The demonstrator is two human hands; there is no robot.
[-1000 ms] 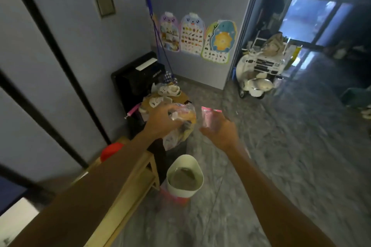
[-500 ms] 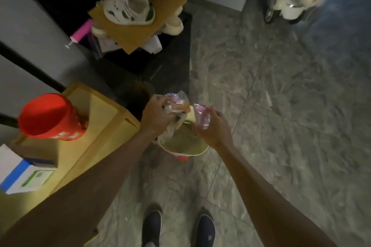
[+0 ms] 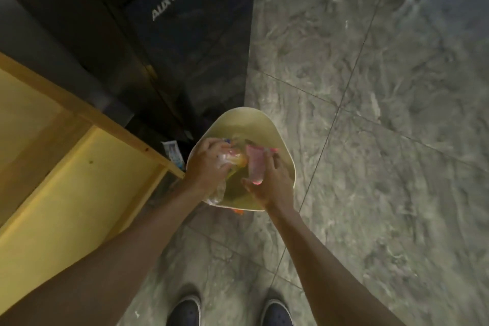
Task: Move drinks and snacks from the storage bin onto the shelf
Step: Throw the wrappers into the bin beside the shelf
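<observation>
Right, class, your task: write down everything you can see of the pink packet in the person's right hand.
The pink packet is a small translucent pouch, seemingly soft plastic, with a brighter pink strip along its top. It stands roughly upright above the cream bin. The right hand grips its lower half. It is close beside the clear-wrapped snack in the left hand; whether they touch is unclear. Print is unreadable.

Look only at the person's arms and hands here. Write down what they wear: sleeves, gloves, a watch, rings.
The left forearm and right forearm are bare to the picture's edge; no sleeve shows. The left hand and right hand are ungloved, and neither wrist carries a watch or band. Rings: too blurred to tell.
</observation>
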